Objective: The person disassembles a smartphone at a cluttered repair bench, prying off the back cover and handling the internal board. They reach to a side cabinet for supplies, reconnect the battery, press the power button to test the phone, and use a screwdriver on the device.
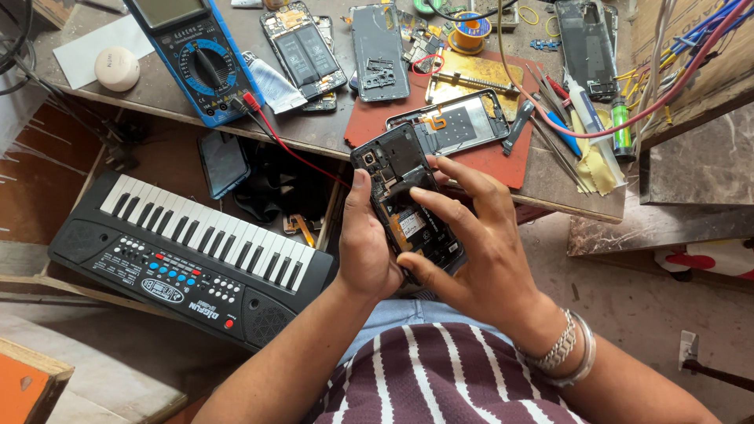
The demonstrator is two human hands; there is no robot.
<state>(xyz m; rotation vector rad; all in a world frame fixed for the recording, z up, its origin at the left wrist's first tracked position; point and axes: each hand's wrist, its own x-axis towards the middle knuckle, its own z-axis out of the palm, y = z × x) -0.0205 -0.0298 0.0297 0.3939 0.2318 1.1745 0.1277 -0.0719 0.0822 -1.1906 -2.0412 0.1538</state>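
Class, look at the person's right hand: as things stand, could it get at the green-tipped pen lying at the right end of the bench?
Probably yes. The right hand is busy on the opened phone, but the pen lies uncovered on the bench's right end, with only loose cables crossing near it.

A cluttered workbench (330, 133) bears a blue multimeter (196, 59) and opened phones (302, 51).
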